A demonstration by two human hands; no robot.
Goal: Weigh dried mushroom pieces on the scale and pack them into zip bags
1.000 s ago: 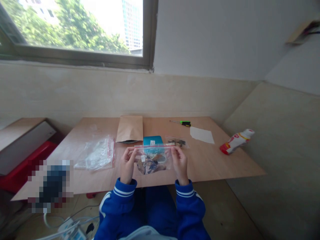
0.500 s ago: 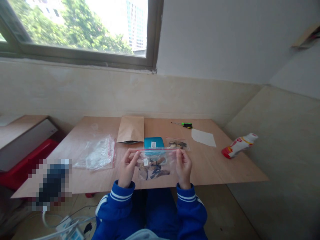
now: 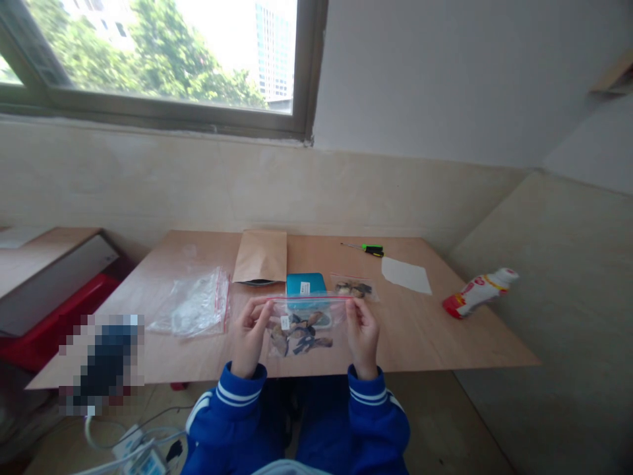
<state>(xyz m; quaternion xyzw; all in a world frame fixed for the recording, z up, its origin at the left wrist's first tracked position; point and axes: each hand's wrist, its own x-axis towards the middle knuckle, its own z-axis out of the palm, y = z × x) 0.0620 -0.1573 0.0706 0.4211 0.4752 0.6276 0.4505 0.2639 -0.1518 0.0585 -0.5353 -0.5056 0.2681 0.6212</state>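
Observation:
A clear zip-lock bag with a red seal line hangs between my hands above the table's near edge. Dark and brown dried pieces and a small white label show through it. My left hand pinches the bag's top left corner, and my right hand pinches the top right corner, so the seal is stretched straight. Just behind the bag lies a blue flat box with a white label, partly covered by the bag. A second zip-lock bag of similar pieces rests behind my right hand.
Several flat clear bags lie at the left of the table. A brown paper pouch stands at the back. On the right are a screwdriver, a piece of white paper and a red-and-white bottle.
The view has shifted slightly. Both hands keep their pinch on the bag, and its hanging part has swung a little to the left.

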